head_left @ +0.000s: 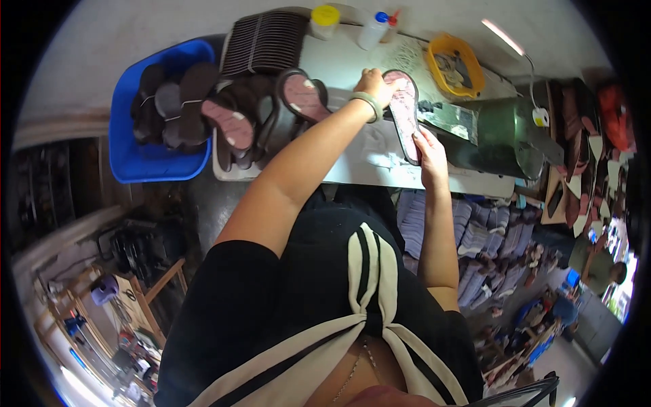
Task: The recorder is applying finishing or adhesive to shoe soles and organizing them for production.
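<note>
My left hand (374, 87) grips the far, wider end of a shoe insole (404, 103), with the thumb on its pale pink printed face. The fingers of my right hand (431, 152) are closed on its near, narrower end, at the right edge. The insole has a dark rim and is tilted above the white worktable (369, 166). Left of my left forearm, a pink-faced insole (304, 95) and another pink-faced insole (230, 124) lie on a heap of dark soles (268, 125). My left forearm covers part of that heap.
A blue bin (121, 146) of bundled dark soles stands at the left. Behind are a tied stack of soles (264, 42), a yellow-lidded jar (325, 22), a squeeze bottle (372, 32) and a yellow basket (478, 68). A green machine housing (502, 139) and lamp (503, 36) are right.
</note>
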`<state>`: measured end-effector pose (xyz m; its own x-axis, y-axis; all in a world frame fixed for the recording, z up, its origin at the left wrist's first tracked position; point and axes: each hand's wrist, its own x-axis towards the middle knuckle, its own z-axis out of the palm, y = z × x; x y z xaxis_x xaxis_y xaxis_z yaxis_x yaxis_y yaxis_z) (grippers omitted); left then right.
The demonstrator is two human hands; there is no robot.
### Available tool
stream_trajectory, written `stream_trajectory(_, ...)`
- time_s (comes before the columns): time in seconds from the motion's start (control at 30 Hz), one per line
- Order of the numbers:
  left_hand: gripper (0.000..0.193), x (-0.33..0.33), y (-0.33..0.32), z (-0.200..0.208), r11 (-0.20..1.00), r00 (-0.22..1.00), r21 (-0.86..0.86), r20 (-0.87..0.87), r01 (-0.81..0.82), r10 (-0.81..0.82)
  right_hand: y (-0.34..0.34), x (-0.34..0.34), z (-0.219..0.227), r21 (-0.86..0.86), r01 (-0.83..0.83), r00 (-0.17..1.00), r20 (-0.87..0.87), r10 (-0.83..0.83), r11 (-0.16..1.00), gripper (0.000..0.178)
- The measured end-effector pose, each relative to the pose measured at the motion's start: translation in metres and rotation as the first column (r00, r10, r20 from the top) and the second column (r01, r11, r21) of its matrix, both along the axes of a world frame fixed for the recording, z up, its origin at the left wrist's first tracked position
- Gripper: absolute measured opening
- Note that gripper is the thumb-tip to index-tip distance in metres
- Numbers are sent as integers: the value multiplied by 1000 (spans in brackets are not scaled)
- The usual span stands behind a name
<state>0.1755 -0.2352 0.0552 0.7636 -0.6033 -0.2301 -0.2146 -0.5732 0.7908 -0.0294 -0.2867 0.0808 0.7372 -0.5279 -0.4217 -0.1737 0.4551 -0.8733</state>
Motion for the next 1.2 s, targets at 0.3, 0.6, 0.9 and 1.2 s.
stream_trajectory(0.3, 42, 23, 242, 23, 835, 728, -462, 455, -299, 512, 82, 90, -68, -343, -261, 962, -19, 271, 903, 35)
stream_trajectory(0.6, 62, 21, 367, -9, 954, 796, 230, 605, -193, 16, 127, 136, -101, -814, -522, 853, -493, 170, 254, 94)
stream_trajectory(0.9, 61, 54, 362, -9, 830, 740, 527, 483, 182, -468, 92, 115, -125, -584, -146, 987, -33, 157, 798, 86)
stream_trajectory(1.2, 39, 91, 340, 17, 894, 453, 412, 772, 176, -445, 104, 106, -115, -730, -439, 890, -435, 140, 523, 104)
